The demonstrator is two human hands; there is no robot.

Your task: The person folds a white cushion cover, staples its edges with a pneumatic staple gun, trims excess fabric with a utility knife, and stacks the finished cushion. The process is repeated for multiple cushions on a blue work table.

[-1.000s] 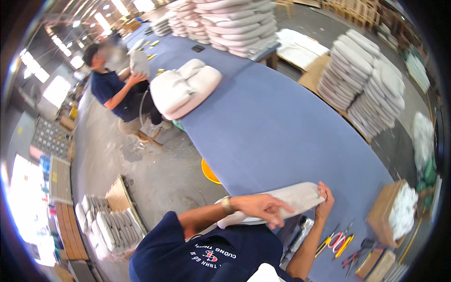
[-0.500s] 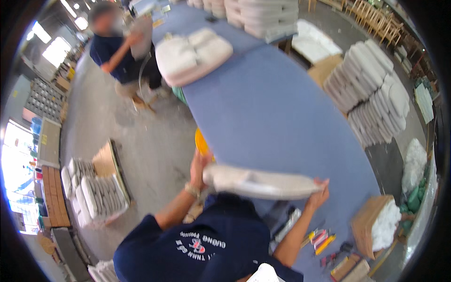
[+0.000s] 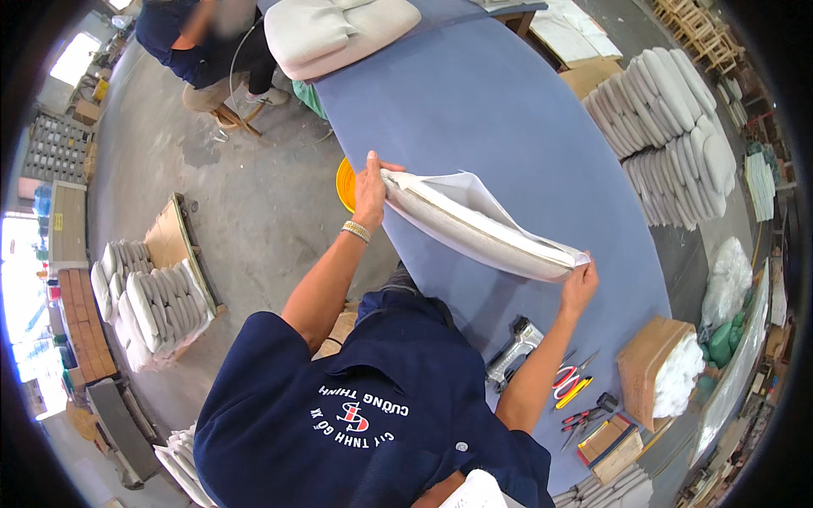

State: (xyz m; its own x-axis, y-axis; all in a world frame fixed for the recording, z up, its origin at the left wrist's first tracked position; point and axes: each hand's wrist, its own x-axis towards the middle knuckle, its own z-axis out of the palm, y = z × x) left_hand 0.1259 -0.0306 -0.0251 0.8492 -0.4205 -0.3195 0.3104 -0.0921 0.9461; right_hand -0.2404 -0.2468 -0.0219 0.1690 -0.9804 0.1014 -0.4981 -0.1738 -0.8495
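Note:
A pale grey seat cushion is held on edge above the blue-grey table, tilted so its right end sits nearer to me. Along its far side a white fabric flap stands loose from the padding. My left hand is closed on the left end, with the thumb pointing up. At the opposite end, my right hand pinches the corner. Below the cushion, near my right forearm, lies a metal staple gun. A round yellow object shows behind my left wrist, beside the table edge.
On the table are scissors, a yellow cutter, pliers and a carton of white stuffing. Another cushion lies at the far end. Cushion stacks stand right, others left. A seated co-worker is far left.
Both hands have moved the cushion farther from my body and tilted it, right end lower. Its white flap now shows. The view has shifted downward.

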